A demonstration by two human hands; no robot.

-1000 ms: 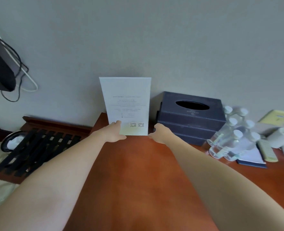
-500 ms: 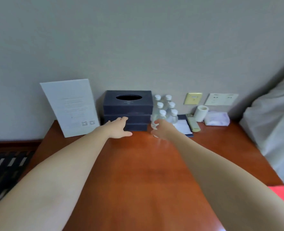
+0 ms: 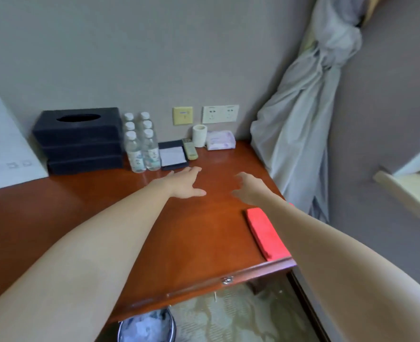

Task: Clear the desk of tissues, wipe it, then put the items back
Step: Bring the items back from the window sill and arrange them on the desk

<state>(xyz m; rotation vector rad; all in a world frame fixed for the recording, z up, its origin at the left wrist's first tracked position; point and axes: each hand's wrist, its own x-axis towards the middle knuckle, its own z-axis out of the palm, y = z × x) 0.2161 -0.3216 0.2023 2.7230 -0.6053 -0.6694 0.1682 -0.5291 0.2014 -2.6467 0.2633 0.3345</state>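
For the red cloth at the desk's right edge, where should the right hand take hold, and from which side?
The red cloth lies flat and folded into a long strip along the desk's right edge. Probably best a grip from above across its narrow width, near the far end, which lies closest to the open, empty right hand.

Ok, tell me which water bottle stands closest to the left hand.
The front-right water bottle, beside the notepad: it stands in the front row, on the side toward the left hand.
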